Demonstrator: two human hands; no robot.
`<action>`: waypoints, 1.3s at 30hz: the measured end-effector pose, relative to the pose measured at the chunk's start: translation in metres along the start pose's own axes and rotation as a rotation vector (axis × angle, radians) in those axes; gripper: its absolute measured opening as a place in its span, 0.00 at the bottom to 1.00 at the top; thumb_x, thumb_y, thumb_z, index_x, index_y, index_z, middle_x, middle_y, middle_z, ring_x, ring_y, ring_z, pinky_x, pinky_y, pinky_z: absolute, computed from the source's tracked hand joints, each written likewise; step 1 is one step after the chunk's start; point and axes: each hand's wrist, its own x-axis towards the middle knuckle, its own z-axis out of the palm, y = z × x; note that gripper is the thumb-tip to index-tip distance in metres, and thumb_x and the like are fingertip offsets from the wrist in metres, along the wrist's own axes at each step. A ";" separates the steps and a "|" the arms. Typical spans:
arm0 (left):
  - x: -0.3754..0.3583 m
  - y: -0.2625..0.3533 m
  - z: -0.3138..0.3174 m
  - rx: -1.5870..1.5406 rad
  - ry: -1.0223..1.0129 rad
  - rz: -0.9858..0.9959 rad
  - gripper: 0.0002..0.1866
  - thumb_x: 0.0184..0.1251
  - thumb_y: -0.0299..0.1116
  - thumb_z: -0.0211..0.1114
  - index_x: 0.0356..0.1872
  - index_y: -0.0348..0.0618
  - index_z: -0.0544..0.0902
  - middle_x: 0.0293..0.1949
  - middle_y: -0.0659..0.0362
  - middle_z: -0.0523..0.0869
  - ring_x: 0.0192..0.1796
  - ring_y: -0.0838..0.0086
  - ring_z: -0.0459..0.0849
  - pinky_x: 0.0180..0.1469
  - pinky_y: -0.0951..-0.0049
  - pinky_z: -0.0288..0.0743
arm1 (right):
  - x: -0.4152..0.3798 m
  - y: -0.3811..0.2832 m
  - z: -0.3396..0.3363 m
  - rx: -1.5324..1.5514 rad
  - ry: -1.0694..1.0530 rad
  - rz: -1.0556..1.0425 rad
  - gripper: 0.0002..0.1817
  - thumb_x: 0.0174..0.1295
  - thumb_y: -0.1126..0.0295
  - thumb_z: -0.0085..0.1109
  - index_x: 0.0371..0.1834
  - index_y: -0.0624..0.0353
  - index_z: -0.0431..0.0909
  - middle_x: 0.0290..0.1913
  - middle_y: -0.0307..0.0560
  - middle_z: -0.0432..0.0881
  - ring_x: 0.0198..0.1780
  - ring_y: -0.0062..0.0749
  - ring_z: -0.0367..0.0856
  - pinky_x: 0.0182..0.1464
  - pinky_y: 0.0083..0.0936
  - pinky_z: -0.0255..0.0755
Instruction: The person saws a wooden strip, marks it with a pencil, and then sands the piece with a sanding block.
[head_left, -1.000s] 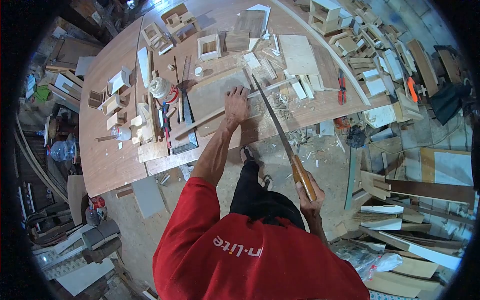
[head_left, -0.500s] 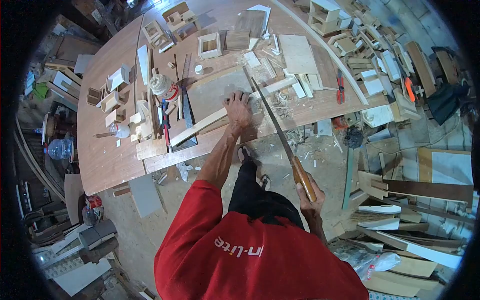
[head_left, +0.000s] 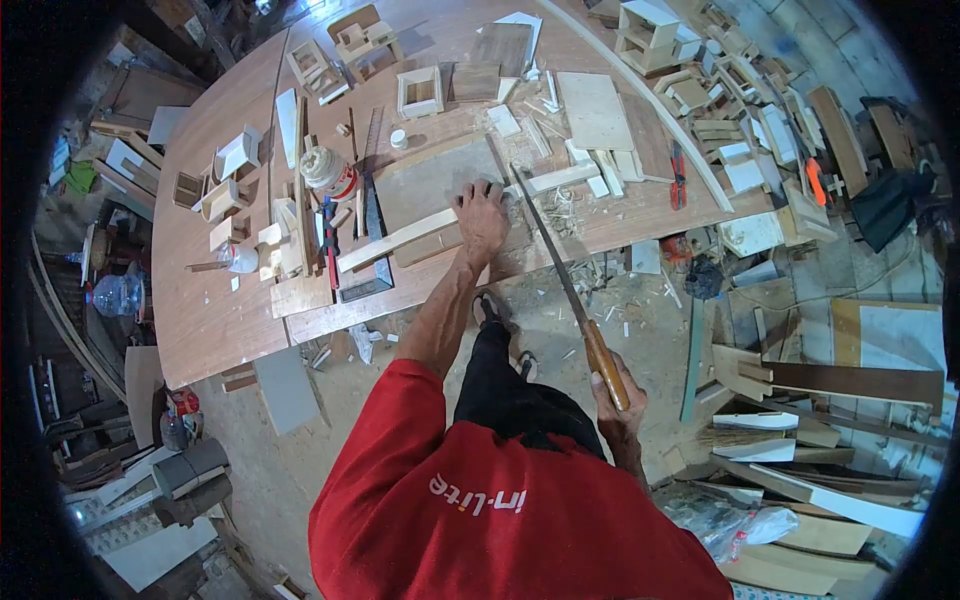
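My right hand (head_left: 617, 385) is wrapped around the wooden handle of a handsaw (head_left: 556, 255). Its long narrow blade points up and away, crossing over a pale wooden strip (head_left: 400, 240), with the tip near the middle of the worktable. My left hand (head_left: 482, 220) presses down on the strip just left of the blade, fingers curled over it. Under the strip lies a flat grey board (head_left: 437, 178). The strip runs slanted from lower left to upper right. Whether the saw teeth touch the wood is hard to tell.
Left on the worktable (head_left: 230, 330) stand a glue jar (head_left: 328, 172), red-handled pliers (head_left: 331, 250) and a set square (head_left: 368, 285). Wood shavings (head_left: 570, 212) lie right of the blade. More red-handled pliers (head_left: 678, 177) rest near the right edge. Small wooden boxes (head_left: 420, 92) stand farther back.
The strip has turned slightly, its left end moving away from the table's front edge. My left hand has shifted a little right with it. The saw tip has drawn slightly back toward me.
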 end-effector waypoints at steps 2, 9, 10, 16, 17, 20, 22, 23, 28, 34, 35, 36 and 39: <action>0.000 0.000 0.005 -0.052 0.016 -0.051 0.18 0.50 0.35 0.65 0.46 0.53 0.81 0.52 0.56 0.77 0.57 0.57 0.71 0.57 0.49 0.60 | -0.002 -0.001 -0.003 -0.032 -0.031 0.022 0.19 0.64 0.72 0.60 0.58 0.65 0.75 0.45 0.53 0.84 0.44 0.28 0.83 0.46 0.24 0.75; 0.005 0.002 0.000 -0.127 -0.020 -0.194 0.22 0.45 0.36 0.67 0.47 0.60 0.83 0.54 0.51 0.78 0.57 0.53 0.70 0.58 0.49 0.59 | -0.006 -0.003 -0.008 -0.023 -0.031 0.007 0.20 0.62 0.72 0.61 0.58 0.65 0.75 0.45 0.54 0.84 0.44 0.31 0.83 0.47 0.26 0.76; 0.005 0.002 0.001 -0.127 -0.017 -0.193 0.22 0.45 0.36 0.67 0.47 0.60 0.83 0.54 0.51 0.78 0.57 0.53 0.70 0.58 0.49 0.59 | -0.007 -0.002 -0.009 -0.020 -0.038 0.015 0.20 0.62 0.72 0.61 0.58 0.65 0.75 0.45 0.54 0.84 0.44 0.31 0.83 0.46 0.26 0.76; 0.006 -0.001 0.007 -0.077 0.012 -0.185 0.17 0.50 0.41 0.65 0.44 0.59 0.84 0.52 0.54 0.80 0.56 0.53 0.71 0.57 0.49 0.60 | -0.015 0.009 -0.012 -0.012 -0.036 -0.021 0.21 0.63 0.72 0.61 0.59 0.64 0.75 0.44 0.53 0.84 0.43 0.29 0.83 0.45 0.25 0.75; 0.007 -0.002 0.008 -0.145 0.012 -0.203 0.16 0.51 0.43 0.65 0.43 0.58 0.85 0.51 0.55 0.81 0.56 0.53 0.72 0.57 0.48 0.60 | -0.015 0.009 -0.012 -0.005 -0.025 -0.043 0.21 0.63 0.72 0.61 0.59 0.64 0.74 0.43 0.53 0.84 0.42 0.29 0.82 0.45 0.24 0.75; 0.012 0.004 0.003 -0.202 -0.014 -0.274 0.15 0.50 0.42 0.66 0.41 0.58 0.86 0.51 0.57 0.81 0.57 0.55 0.71 0.59 0.49 0.59 | -0.017 0.006 -0.014 -0.015 -0.044 -0.013 0.21 0.62 0.73 0.60 0.59 0.64 0.74 0.43 0.53 0.84 0.42 0.29 0.82 0.45 0.24 0.75; 0.014 0.007 0.002 -0.189 -0.039 -0.325 0.15 0.48 0.39 0.67 0.41 0.59 0.87 0.53 0.58 0.79 0.58 0.57 0.71 0.60 0.50 0.59 | -0.018 0.005 -0.015 -0.029 -0.049 -0.004 0.21 0.62 0.74 0.61 0.59 0.65 0.74 0.44 0.53 0.84 0.42 0.29 0.83 0.45 0.24 0.75; 0.015 0.008 0.002 -0.172 -0.005 -0.314 0.14 0.47 0.41 0.67 0.39 0.59 0.87 0.52 0.58 0.80 0.56 0.57 0.72 0.59 0.51 0.59 | -0.019 0.005 -0.016 -0.044 -0.055 0.009 0.21 0.62 0.74 0.61 0.59 0.65 0.74 0.44 0.54 0.84 0.42 0.29 0.83 0.45 0.25 0.75; 0.017 0.003 0.009 -0.165 0.017 -0.291 0.15 0.52 0.49 0.66 0.39 0.59 0.88 0.45 0.60 0.83 0.56 0.55 0.72 0.59 0.46 0.57 | -0.019 0.007 -0.016 -0.047 -0.034 -0.028 0.21 0.60 0.74 0.64 0.57 0.64 0.76 0.40 0.53 0.84 0.36 0.28 0.83 0.39 0.25 0.76; 0.015 0.004 0.005 -0.176 0.025 -0.288 0.13 0.51 0.49 0.67 0.35 0.56 0.87 0.43 0.62 0.83 0.54 0.56 0.72 0.57 0.50 0.56 | -0.009 0.008 -0.003 -0.056 -0.029 -0.057 0.22 0.59 0.75 0.63 0.59 0.64 0.74 0.44 0.57 0.84 0.39 0.33 0.86 0.41 0.26 0.78; 0.014 0.004 0.003 -0.192 0.018 -0.275 0.14 0.51 0.48 0.67 0.36 0.56 0.87 0.43 0.61 0.82 0.54 0.56 0.72 0.56 0.51 0.56 | -0.006 0.008 -0.001 -0.068 -0.011 -0.102 0.23 0.59 0.75 0.63 0.59 0.63 0.74 0.42 0.58 0.85 0.36 0.34 0.86 0.37 0.27 0.78; 0.014 0.003 0.003 -0.205 0.013 -0.262 0.14 0.51 0.48 0.67 0.36 0.55 0.86 0.43 0.60 0.82 0.54 0.56 0.72 0.55 0.51 0.56 | -0.004 0.008 -0.001 -0.065 -0.015 -0.104 0.23 0.59 0.75 0.63 0.59 0.63 0.74 0.42 0.58 0.85 0.36 0.34 0.86 0.37 0.27 0.78; 0.013 0.002 0.003 -0.110 -0.002 -0.200 0.15 0.51 0.47 0.67 0.39 0.55 0.85 0.45 0.58 0.81 0.54 0.56 0.71 0.55 0.51 0.56 | -0.004 0.008 -0.004 -0.042 -0.044 -0.034 0.25 0.60 0.74 0.62 0.62 0.63 0.71 0.46 0.59 0.84 0.40 0.36 0.87 0.39 0.28 0.79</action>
